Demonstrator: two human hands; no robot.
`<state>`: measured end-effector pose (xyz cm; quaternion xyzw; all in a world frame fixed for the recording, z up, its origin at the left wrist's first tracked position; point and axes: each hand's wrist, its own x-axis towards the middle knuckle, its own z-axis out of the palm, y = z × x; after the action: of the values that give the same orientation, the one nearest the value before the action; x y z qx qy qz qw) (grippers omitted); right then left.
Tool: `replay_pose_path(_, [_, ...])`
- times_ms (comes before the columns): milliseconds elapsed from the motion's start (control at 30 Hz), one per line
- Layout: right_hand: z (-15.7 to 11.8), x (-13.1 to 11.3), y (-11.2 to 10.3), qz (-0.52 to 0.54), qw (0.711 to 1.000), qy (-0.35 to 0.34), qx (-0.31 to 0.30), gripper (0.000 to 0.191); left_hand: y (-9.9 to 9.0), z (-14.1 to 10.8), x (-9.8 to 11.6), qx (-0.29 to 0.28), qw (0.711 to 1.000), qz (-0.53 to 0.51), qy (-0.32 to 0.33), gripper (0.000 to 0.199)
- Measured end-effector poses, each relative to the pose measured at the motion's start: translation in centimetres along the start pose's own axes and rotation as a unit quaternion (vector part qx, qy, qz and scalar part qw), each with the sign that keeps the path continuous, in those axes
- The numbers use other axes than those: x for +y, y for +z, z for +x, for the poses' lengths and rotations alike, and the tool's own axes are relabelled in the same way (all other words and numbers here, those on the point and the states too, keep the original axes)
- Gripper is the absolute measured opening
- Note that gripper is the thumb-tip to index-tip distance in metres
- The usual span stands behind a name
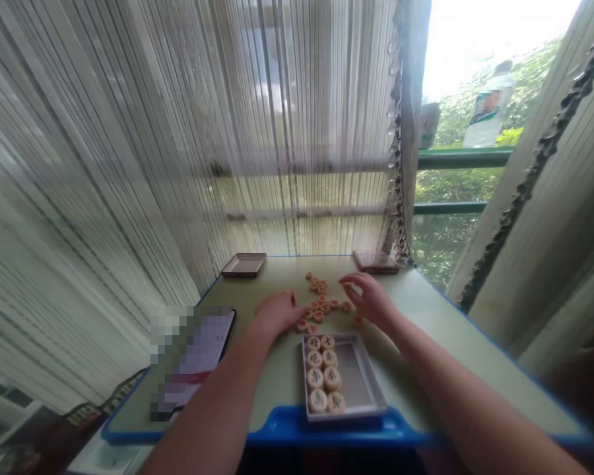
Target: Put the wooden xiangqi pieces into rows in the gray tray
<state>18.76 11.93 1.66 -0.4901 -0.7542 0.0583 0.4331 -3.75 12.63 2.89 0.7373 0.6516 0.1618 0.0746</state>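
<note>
Red-marked round pieces (318, 316) lie scattered across the middle of a pale green table (440, 310). The left hand (280, 312) is at their left edge; whether its fingers grip one, I cannot tell. The right hand (369, 295), fingers parted and free, is at their right. Nearer, an open box (356, 376) holds dark-marked pieces (315, 378) in two columns along its left side.

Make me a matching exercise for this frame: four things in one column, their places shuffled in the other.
1. Black-marked pieces
2. Phone
3. Red-marked pieces
4. Bottle

A. Scattered near the left hand and right hand
B. At the window, above the upper green rail
C. In two columns inside the near box
D. On the table, left of the left forearm

Pairs: 1-C, 2-D, 3-A, 4-B
</note>
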Motion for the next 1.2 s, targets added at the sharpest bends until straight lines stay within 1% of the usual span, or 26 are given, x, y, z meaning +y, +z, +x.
replay_pose_path(33, [0.1,1.1,0.4,-0.017,0.999,0.014,0.035,0.024,0.1,0.0,-0.2,-0.004,1.0,-0.003,-0.002,0.039])
replay_pose_path(100, [0.1,2.7,0.9,-0.035,0.998,0.026,0.034,0.024,0.2,-0.2,-0.3,-0.016,1.0,-0.01,0.006,0.036])
replay_pose_path(167, [-0.2,3.2,0.9,-0.045,0.998,0.033,0.023,0.026,0.3,-0.4,-0.1,-0.017,1.0,-0.007,0.021,0.031])
replay_pose_path(300, [-0.8,2.5,1.0,-0.037,0.999,0.028,0.001,0.028,0.7,-0.5,0.4,0.012,0.999,0.001,0.05,0.023])
replay_pose_path(367, [-0.9,2.1,1.1,-0.025,0.999,0.047,-0.003,0.029,0.9,-0.5,0.4,0.024,0.997,-0.013,0.069,0.019])
replay_pose_path(500, [-0.9,2.6,1.2,-0.005,0.995,0.097,0.015,0.031,1.0,-0.7,0.2,0.041,0.996,-0.031,0.071,0.028])
replay_pose_path(567, [-0.9,3.0,1.0,0.006,0.993,0.118,0.019,0.032,0.8,-0.9,0.1,0.023,0.997,-0.029,0.071,0.03])
replay_pose_path(667, [-0.8,3.1,0.7,0.021,0.99,0.139,0.015,0.033,0.5,-1.1,0.0,-0.022,0.997,-0.039,0.068,0.032])
replay_pose_path(767, [-1.0,2.6,0.6,0.015,0.992,0.125,0.005,0.032,0.4,-1.1,-0.2,-0.051,0.995,-0.066,0.057,0.032])
replay_pose_path(867, [-1.2,1.9,0.6,-0.007,0.995,0.097,0.002,0.029,0.4,-1.0,-0.5,-0.064,0.993,-0.084,0.05,0.033])
replay_pose_path(1000, [-1.4,1.1,0.7,-0.039,0.996,0.079,0.006,0.026,0.5,-1.0,-0.5,-0.087,0.989,-0.105,0.052,0.03])
replay_pose_path(1067, [-1.5,1.0,0.8,-0.044,0.996,0.073,-0.001,0.026,0.4,-0.9,-0.4,-0.087,0.99,-0.1,0.058,0.028])
replay_pose_path(1133, [-1.5,1.1,1.0,-0.045,0.997,0.066,-0.01,0.026,0.3,-1.0,-0.3,-0.071,0.992,-0.096,0.05,0.028])
replay_pose_path(1200, [-1.5,1.1,1.0,-0.05,0.997,0.059,-0.017,0.026,0.0,-1.0,-0.4,-0.076,0.99,-0.114,0.039,0.031])
